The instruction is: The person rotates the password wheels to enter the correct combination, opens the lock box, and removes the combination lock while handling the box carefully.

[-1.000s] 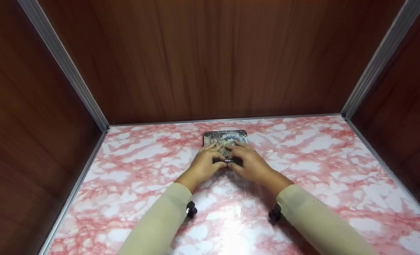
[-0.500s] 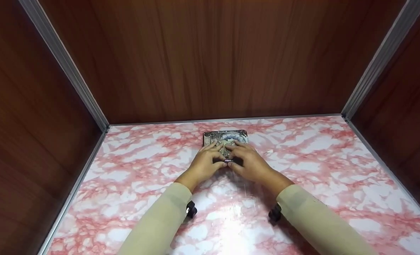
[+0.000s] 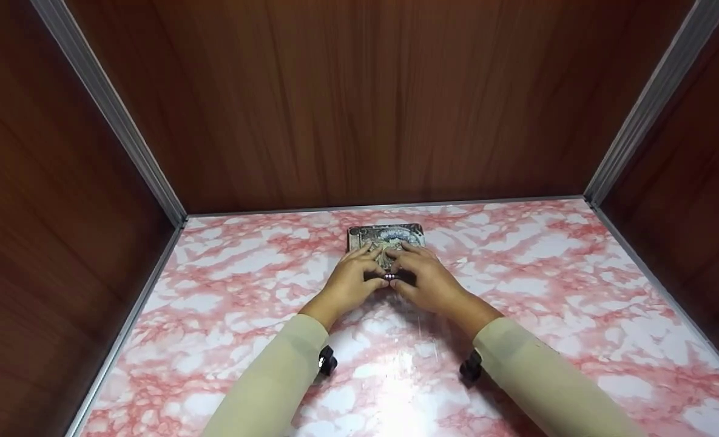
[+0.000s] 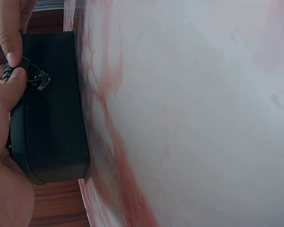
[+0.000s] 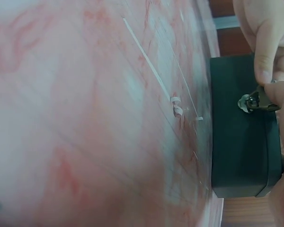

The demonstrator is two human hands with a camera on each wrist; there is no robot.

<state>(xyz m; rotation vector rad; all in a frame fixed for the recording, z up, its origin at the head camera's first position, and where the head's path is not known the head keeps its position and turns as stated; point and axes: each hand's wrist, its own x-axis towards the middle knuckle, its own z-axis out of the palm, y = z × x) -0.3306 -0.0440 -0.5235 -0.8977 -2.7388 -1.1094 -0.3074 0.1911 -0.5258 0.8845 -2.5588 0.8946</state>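
A small box [image 3: 389, 233] with a patterned lid rests toward the back of the table in the head view. Its plain dark front [image 4: 57, 127] shows in the left wrist view. A combination padlock [image 4: 8, 72] with number dials hangs from a metal clasp [image 5: 244, 103] on that front. My left hand [image 3: 350, 279] pinches one end of the padlock between thumb and finger. From the other side, my right hand [image 3: 429, 280] pinches it too. Other fingers of both hands rest on the lid. Fingers hide part of the lock, and the digits are too small to read.
The table [image 3: 244, 303] has a red and white marbled top. Wood-grain panels [image 3: 359, 109] with metal edge strips stand at the back and both sides. Clear tape [image 5: 177, 106] with a lifted bit sticks to the tabletop in front of the box.
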